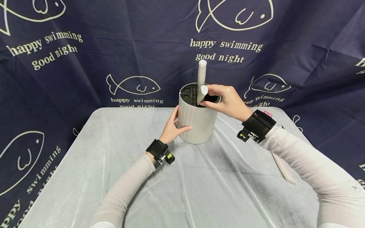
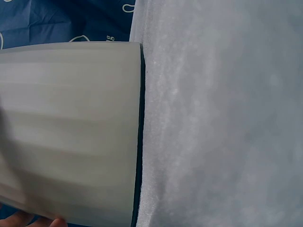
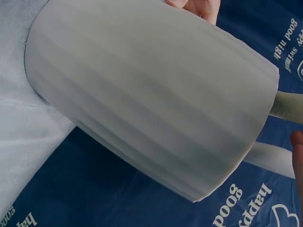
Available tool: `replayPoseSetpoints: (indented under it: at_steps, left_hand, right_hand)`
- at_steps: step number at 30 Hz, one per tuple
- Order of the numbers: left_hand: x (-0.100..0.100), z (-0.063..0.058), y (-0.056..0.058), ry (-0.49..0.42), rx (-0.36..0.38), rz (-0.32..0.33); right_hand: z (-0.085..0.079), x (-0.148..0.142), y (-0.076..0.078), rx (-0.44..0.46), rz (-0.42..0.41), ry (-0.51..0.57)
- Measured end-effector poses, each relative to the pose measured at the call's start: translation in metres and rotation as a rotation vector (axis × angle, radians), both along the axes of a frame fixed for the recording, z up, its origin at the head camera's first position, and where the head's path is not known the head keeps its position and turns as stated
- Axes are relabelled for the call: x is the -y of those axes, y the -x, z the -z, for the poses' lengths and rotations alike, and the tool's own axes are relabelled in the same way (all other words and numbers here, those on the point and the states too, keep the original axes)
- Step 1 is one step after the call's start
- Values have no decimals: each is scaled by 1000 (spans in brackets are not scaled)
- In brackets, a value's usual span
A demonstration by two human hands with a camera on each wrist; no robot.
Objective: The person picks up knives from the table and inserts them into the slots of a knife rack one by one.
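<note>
A round cream knife holder with ribbed sides stands upright on the table. Its black top has slots and round holes. My left hand grips its left side, the thumb lying across the front; fingertips show at the lower edge in the left wrist view. With thumb and fingers, my right hand pinches the white handle of a knife at the holder's top; its blade is hidden. Just behind, another knife stands in the holder, only its pale handle showing. Both handles stick out past the holder in the right wrist view.
Another white handle lies on the table's right side, partly hidden under my right forearm. A grey cloth covers the table. Close behind hangs a dark blue curtain printed with fish and words.
</note>
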State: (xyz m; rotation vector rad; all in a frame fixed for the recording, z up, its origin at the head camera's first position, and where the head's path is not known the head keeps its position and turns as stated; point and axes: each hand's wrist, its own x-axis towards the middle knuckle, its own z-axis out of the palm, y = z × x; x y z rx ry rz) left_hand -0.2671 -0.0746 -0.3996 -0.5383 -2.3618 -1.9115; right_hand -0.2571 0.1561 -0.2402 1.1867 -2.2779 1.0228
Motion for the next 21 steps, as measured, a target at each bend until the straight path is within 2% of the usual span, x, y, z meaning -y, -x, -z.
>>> replayPoseSetpoints:
  at_steps: [11, 21]
  left_hand:
    - [1, 2, 1, -5, 4, 3]
    - [0, 0, 0, -13, 5, 5]
  right_hand:
    - [3, -24, -2, 21, 83, -2]
    - [14, -58, -3, 40, 186, -19]
